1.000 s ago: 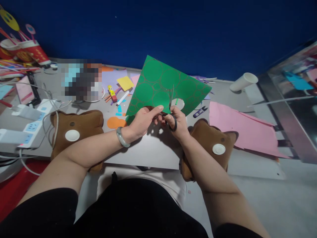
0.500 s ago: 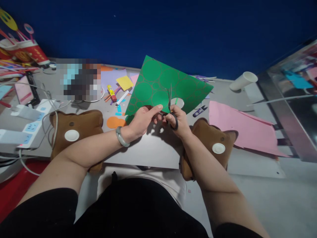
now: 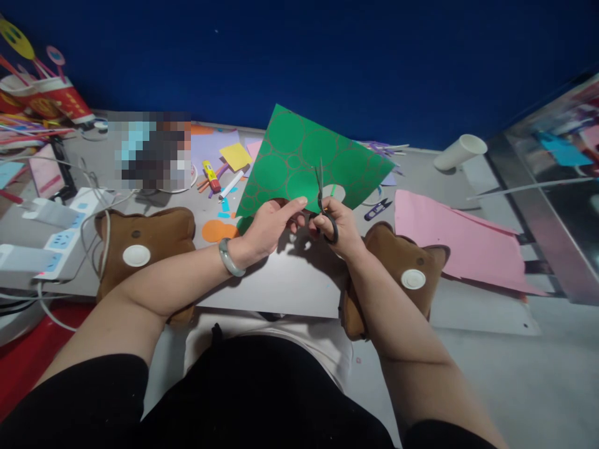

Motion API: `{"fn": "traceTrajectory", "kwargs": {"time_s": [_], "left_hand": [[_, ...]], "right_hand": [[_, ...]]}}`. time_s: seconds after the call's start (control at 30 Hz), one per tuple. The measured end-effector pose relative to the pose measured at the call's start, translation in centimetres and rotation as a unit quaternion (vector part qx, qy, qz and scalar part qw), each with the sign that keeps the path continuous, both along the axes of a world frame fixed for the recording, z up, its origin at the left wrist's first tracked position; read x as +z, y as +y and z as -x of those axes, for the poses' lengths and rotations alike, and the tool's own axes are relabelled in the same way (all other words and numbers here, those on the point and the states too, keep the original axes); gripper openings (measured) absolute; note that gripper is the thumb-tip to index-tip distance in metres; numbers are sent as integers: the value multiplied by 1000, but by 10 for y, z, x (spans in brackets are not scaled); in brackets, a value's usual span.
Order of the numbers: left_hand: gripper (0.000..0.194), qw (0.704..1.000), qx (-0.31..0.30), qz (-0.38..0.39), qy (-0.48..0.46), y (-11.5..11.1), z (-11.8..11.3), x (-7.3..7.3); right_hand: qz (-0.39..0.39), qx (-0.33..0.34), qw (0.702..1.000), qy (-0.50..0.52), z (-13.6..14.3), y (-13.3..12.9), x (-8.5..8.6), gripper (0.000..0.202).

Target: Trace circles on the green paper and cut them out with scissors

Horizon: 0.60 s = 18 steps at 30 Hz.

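A sheet of green paper (image 3: 281,167) with drawn circle outlines is held up above the table, one round hole near its lower right edge. My left hand (image 3: 272,226) pinches its lower edge, thumb on top. My right hand (image 3: 344,229) is closed round black-handled scissors (image 3: 331,229), whose blades point away from me over the paper, close to the hole. The fingers beneath the sheet are partly hidden.
Brown cushions (image 3: 152,234) lie under both forearms. Left are a white power strip (image 3: 65,237) with cables and red cups (image 3: 65,100). A glue stick (image 3: 211,176), thread snips (image 3: 378,209), pink paper (image 3: 456,240) and a white paper tube (image 3: 461,153) lie around the sheet.
The right corner of the green paper has shifted slightly inward to the left. Both hands stay nearly in place, the scissors turned only a little.
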<state>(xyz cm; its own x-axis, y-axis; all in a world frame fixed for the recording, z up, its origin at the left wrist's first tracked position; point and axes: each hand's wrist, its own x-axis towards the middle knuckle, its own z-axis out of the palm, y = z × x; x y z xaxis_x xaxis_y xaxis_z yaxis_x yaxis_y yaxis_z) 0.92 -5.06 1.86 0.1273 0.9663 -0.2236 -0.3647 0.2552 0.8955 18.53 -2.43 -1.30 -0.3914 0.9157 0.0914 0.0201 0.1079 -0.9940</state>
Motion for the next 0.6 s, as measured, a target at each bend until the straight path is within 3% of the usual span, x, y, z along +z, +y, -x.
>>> {"fn": "traceTrajectory", "kwargs": {"time_s": [0.3,0.6], "left_hand": [[49,1000,6,4,-6,1,0,-2],[42,999,-18,-30,-5,1,2,-7]], "right_hand": [[5,11,1000,-7,-2,1,3,74],[-6,14,1000,24,-6,4,-6,72]]}}
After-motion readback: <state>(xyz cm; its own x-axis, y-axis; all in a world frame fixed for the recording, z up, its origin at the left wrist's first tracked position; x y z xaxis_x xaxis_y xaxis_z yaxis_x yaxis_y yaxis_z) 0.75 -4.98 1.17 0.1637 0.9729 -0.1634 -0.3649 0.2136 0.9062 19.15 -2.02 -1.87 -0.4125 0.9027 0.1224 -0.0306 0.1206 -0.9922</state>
